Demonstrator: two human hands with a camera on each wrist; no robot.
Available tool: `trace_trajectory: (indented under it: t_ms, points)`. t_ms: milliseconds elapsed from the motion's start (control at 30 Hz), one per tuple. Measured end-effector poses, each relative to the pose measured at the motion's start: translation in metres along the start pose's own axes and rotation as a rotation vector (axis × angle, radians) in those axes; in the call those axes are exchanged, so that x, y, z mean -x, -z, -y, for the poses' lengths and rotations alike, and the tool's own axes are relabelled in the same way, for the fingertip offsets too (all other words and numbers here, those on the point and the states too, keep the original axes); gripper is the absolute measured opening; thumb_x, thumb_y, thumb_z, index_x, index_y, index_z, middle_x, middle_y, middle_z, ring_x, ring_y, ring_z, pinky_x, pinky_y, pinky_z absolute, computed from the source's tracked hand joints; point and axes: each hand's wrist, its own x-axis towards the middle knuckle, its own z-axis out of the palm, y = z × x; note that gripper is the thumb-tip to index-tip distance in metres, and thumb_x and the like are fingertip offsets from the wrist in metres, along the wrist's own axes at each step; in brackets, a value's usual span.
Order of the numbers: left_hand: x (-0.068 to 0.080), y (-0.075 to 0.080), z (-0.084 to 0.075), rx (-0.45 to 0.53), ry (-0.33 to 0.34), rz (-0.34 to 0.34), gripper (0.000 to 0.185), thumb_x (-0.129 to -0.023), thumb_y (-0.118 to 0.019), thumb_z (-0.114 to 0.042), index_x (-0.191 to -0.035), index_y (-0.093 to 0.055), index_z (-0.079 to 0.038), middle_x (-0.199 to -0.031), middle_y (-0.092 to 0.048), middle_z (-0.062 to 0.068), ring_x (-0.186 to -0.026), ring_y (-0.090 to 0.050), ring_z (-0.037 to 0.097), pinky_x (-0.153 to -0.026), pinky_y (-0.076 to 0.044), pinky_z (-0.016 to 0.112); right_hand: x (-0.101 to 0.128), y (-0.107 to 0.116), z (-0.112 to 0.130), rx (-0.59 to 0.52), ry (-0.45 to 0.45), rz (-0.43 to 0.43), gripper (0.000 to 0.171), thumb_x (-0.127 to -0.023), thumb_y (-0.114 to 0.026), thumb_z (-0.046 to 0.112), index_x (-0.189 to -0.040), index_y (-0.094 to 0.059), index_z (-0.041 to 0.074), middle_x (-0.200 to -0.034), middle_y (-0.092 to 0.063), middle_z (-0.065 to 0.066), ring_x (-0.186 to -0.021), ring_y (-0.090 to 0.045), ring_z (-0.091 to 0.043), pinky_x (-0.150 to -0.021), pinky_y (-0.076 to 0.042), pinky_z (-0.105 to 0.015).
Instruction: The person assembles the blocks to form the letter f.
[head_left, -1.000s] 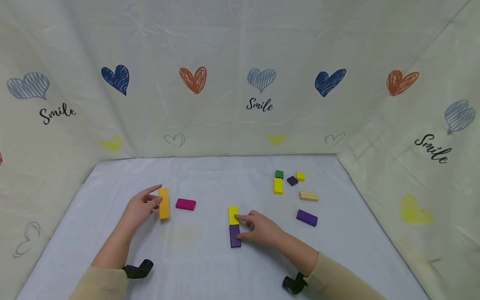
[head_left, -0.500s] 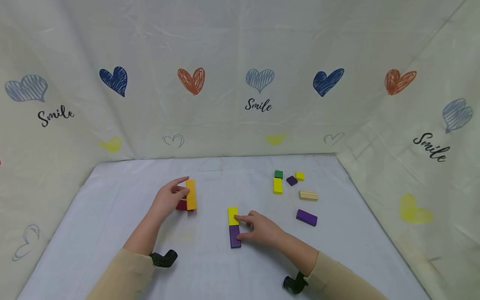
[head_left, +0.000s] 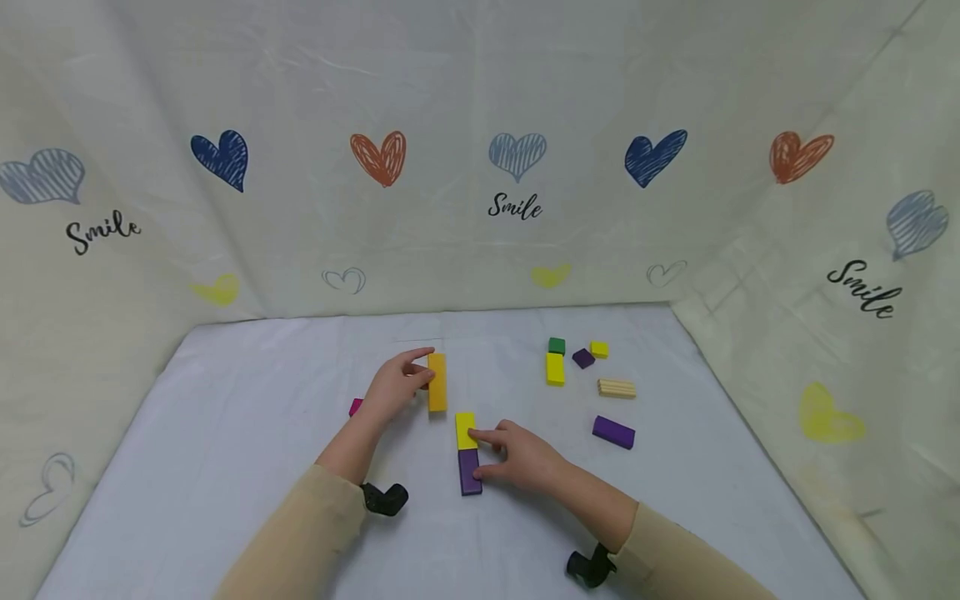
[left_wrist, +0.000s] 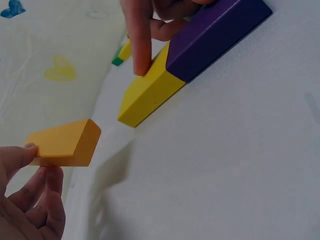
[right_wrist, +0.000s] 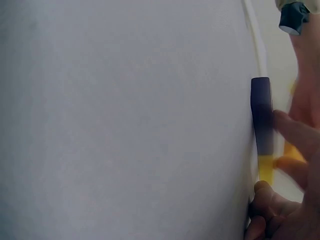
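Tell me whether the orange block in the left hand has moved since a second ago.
Yes. The orange block, held by the left hand, has travelled rightward, passing the magenta block, and is now close to the yellow block under the right hand.
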Motion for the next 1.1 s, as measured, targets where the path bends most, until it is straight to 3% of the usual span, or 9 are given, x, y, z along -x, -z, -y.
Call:
trace_trajectory:
  t_ms: [333,567,933,1100]
  points:
    - [-0.013,-0.029,-0.004,0.006,-0.019,-0.042,0.043,-0.098,-0.065,-0.025,-0.139,-0.057,-0.029,-0.104,-0.065,0.005,-0.088,-0.065,0.021,-0.075,-0.053,0.029,0.0,0.001,0.0,-0.009,-0.006,-0.004,0.064,-0.08,-0.079,0.048,-0.139,-0.059,0.034,-0.092,-0.051,0.005,-0.079,-0.05,-0.013,-0.065,-0.047,-0.026]
    - [-0.018,-0.043,-0.004,-0.012,-0.008,-0.043,0.041,-0.097,-0.066,-0.025,-0.138,-0.059,-0.028,-0.103,-0.066,0.005,-0.085,-0.065,0.018,-0.085,-0.055,0.036,0.001,0.002,0.002,-0.024,-0.003,-0.004,0.064,-0.081,-0.079,0.047,-0.139,-0.059,0.033,-0.093,-0.052,0.005,-0.081,-0.05,-0.014,-0.066,-0.047,-0.026]
    - [-0.021,-0.044,0.0,-0.044,0.012,-0.001,0.041,-0.097,-0.065,-0.025,-0.138,-0.059,-0.024,-0.101,-0.065,0.006,-0.084,-0.062,0.019,-0.083,-0.054,0.035,0.001,0.003,0.003,-0.026,0.003,-0.003,0.064,-0.081,-0.079,0.047,-0.139,-0.059,0.032,-0.092,-0.051,0.004,-0.08,-0.05,-0.014,-0.065,-0.046,-0.026]
    - [-0.023,-0.044,0.001,-0.089,0.013,0.011,0.041,-0.097,-0.065,-0.026,-0.138,-0.059,-0.025,-0.11,-0.063,0.007,-0.091,-0.06,0.021,-0.088,-0.053,0.039,0.001,0.003,0.003,-0.023,0.009,-0.003,0.064,-0.081,-0.079,0.048,-0.139,-0.059,0.032,-0.092,-0.051,0.004,-0.08,-0.05,-0.014,-0.064,-0.045,-0.027]
